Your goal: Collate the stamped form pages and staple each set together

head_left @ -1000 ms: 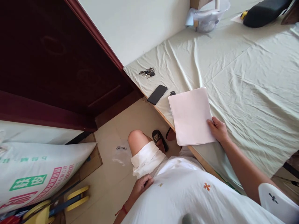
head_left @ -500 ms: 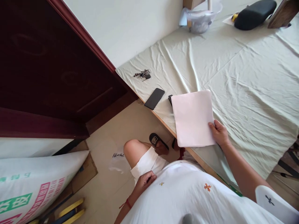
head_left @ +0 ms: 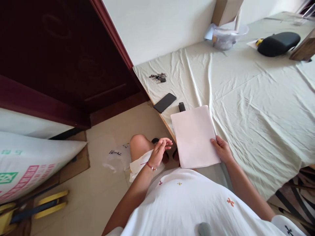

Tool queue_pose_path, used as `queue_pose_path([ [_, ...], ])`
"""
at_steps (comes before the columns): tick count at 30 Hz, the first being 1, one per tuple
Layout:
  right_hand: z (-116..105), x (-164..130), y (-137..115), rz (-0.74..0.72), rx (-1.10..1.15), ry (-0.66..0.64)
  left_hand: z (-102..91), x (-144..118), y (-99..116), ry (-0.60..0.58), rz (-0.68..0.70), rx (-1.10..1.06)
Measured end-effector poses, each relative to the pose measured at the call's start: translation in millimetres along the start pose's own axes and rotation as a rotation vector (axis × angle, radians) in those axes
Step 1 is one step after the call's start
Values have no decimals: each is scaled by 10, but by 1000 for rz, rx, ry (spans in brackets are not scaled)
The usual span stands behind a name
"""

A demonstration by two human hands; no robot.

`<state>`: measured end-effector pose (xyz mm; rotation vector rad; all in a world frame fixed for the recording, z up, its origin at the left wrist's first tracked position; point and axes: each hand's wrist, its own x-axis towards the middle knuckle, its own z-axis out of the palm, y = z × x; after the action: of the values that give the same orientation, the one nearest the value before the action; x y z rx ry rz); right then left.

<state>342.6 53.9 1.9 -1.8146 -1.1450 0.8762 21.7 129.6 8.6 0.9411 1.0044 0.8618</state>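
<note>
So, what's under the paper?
At the far edge of the paper, a small black object shows; whether it extends underneath is hidden. Pale cloth shows beside the paper. Anything else beneath is covered.

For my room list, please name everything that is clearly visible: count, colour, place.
Paper sheaf: one, whitish, centre right
Tablecloth: one, pale green, right
Smartphone: one, black, tablecloth edge
Keys: one bunch, dark, tablecloth corner
Small device: one, black, by paper
Plastic bowl: one, clear, upper right
Cardboard box: one, brown, top right
Seat-like pad: one, black, upper right
Door: one, maroon, left
Sack: one, white, lower left
Shirt: one, white, worn
Left hand: one, empty, centre
Right hand: one, bare, gripping paper
</note>
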Motion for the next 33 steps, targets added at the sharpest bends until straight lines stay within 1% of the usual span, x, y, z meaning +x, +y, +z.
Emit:
queue_pose_path([
  [2,-23,-13,-50,63,112,-77,185,82,-70,67,-30,-145],
  [3,-32,-25,-76,94,176,-108,242,103,-92,95,-35,-193],
  [6,-42,-80,-143,137,317,-136,293,111,-79,161,-29,-251],
  [8,-32,-124,-173,136,355,-117,285,93,-22,133,-49,-271],
  [11,8,-183,-189,116,351,-114,317,57,25,-15,-133,-367],
  [13,36,-206,-182,96,316,-136,376,33,-18,-82,-232,-443],
  [14,42,-210,-176,85,284,-144,411,22,-61,-88,-284,-464],
  [16,27,-199,-163,64,196,-152,483,2,-161,-56,-352,-468],
  [18,-27,-163,-159,49,129,-150,549,-16,-243,-20,-341,-439],
  [20,-105,-102,-163,48,125,-137,604,-29,-279,-22,-292,-401],
  [22,-182,-25,-167,67,168,-118,647,-30,-273,-50,-257,-370],
  [24,-237,54,-158,94,210,-130,678,-9,-253,-59,-242,-356],
  [26,-265,117,-134,101,190,-146,695,34,-242,-28,-237,-372],
  [28,-275,150,-100,70,77,-123,695,90,-250,41,-233,-408],
  [30,-287,143,-57,31,-80,-71,685,142,-272,108,-241,-439],
  [31,-300,126,-32,20,-145,-50,679,162,-285,124,-253,-447],
  [33,-353,71,29,36,-218,9,670,189,-308,113,-270,-449],
])
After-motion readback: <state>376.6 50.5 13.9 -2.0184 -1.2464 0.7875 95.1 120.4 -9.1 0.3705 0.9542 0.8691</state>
